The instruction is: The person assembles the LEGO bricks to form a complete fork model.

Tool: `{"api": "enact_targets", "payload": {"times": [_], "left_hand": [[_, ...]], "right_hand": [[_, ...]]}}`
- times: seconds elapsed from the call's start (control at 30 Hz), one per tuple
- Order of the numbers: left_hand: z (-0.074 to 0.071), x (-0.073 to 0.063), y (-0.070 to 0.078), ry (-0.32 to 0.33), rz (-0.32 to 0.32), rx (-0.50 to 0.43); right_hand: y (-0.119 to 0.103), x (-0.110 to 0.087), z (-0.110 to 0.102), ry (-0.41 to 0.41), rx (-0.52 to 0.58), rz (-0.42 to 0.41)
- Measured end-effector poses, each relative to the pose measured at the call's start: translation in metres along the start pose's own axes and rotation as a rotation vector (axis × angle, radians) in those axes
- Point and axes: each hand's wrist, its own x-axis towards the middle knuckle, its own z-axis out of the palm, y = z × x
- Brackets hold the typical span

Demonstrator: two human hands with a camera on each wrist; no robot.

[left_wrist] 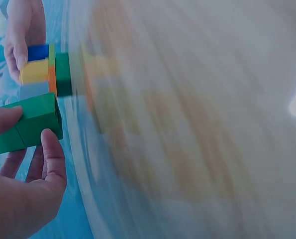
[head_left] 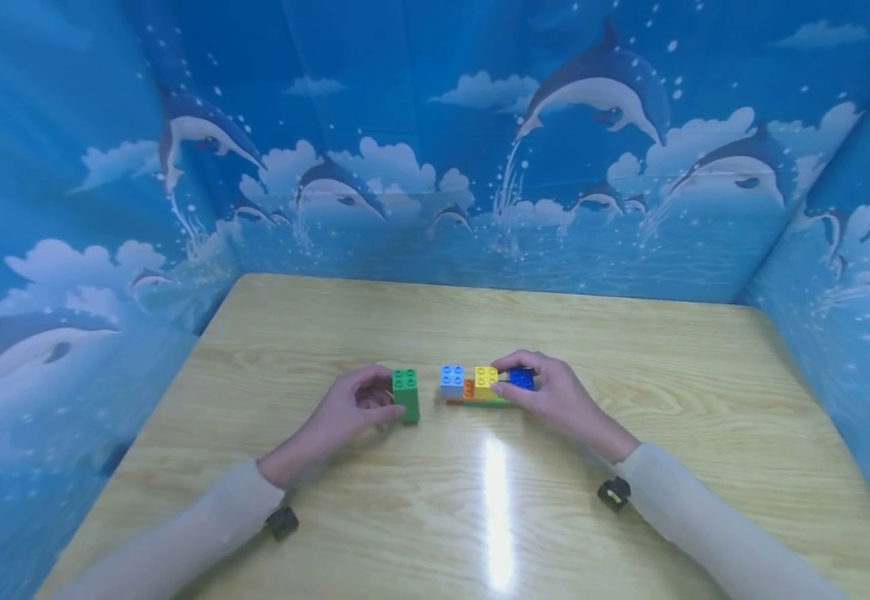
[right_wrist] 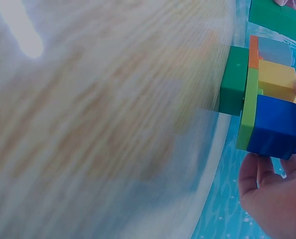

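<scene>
My left hand pinches a stack of two green toy bricks upright between thumb and fingers. To its right, my right hand grips a built row of toy bricks, its thumb and a finger at the yellow brick. The light blue brick is at the row's left end and the dark blue brick at its right, partly covered by the hand. Beneath them run an orange plate and a lime green plate, with a green brick underneath. The green stack and the row stand apart.
The wooden table carries a bright glare streak in front of the hands. Blue dolphin-print curtains enclose its back and sides.
</scene>
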Motion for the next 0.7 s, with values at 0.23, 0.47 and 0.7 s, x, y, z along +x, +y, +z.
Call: {"api": "enact_targets", "payload": {"times": [0.23, 0.47, 0.7], "left_hand": [[0.016, -0.004, -0.001, -0.059, 0.049, -0.065], [0.034, -0.003, 0.002, -0.100, 0.080, -0.099], [0.058, 0.003, 0.006, -0.139, 0.116, -0.119]], "right_hand": [[0.001, 0.002, 0.001, -0.005, 0.000, -0.014], [0.001, 0.001, 0.001, -0.002, -0.004, -0.018], [0.001, 0.000, 0.001, 0.005, 0.002, -0.016]]}}
